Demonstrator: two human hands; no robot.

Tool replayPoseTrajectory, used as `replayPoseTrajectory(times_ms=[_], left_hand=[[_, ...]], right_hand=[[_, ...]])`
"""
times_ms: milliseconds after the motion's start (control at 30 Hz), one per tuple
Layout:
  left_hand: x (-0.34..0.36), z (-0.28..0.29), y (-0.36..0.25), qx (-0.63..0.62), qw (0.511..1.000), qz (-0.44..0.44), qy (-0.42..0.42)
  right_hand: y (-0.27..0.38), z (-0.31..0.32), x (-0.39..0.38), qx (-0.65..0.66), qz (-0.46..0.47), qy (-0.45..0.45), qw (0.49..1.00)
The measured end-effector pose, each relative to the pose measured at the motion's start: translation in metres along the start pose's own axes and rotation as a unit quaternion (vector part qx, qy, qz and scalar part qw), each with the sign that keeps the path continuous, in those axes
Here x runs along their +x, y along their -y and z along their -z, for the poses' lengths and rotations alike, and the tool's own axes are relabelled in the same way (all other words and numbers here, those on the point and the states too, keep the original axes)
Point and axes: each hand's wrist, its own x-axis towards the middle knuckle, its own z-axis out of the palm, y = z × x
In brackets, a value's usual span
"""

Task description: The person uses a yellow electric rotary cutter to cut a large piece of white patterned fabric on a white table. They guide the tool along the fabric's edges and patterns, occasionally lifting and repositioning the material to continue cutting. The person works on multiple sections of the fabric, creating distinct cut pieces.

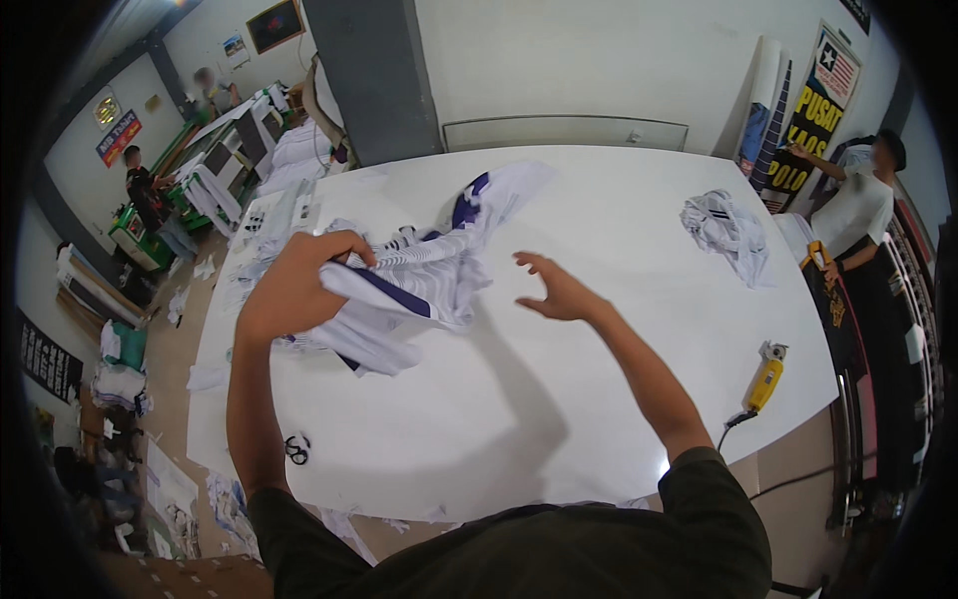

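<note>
Grasping the cloth (439, 262), your left hand (299, 290) bends its fingers over the gathered near-left edge, while your right hand (561, 292) has its fingers loosely curled and spread, released, with the tips pointing toward nine o'clock, apart from the fabric. Taking the middle of the table (619, 220) as the dial's centre and its far edge as twelve, you have this cloth between ten and eleven, bunched and draped, white with thin wavy dark lines and deep purple bands, one pale end reaching toward twelve. Just past your left wrist, between nine and ten, lies a loose spread of printed fabric pieces (257, 272); how many you cannot tell, since your hand and the cloth partly cover them. Small black scissors (297, 449) lie at eight, near your left forearm. A crumpled striped bundle (720, 228) rests between two and three, well apart from both hands, and a yellow hand cutter (766, 384) sits between three and four, its cord running off the near edge. Beyond the tabletop, you face a grey pillar (371, 80) at eleven, upright rolls (760, 110) between one and two, a person in a white shirt (856, 205) between two and three, and two more co-workers (155, 205) around ten.
</note>
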Motion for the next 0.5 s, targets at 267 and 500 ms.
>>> replayPoseTrajectory(times_ms=[267,500], left_hand=[[-0.185,0.067,-0.002,-0.079,0.955,-0.26,-0.114],[-0.35,0.081,0.027,0.167,0.915,0.125,-0.344]], right_hand=[[-0.051,-0.15,0.002,-0.112,-0.11,0.133,0.979],[-0.056,0.047,-0.104,0.241,-0.227,-0.048,0.943]])
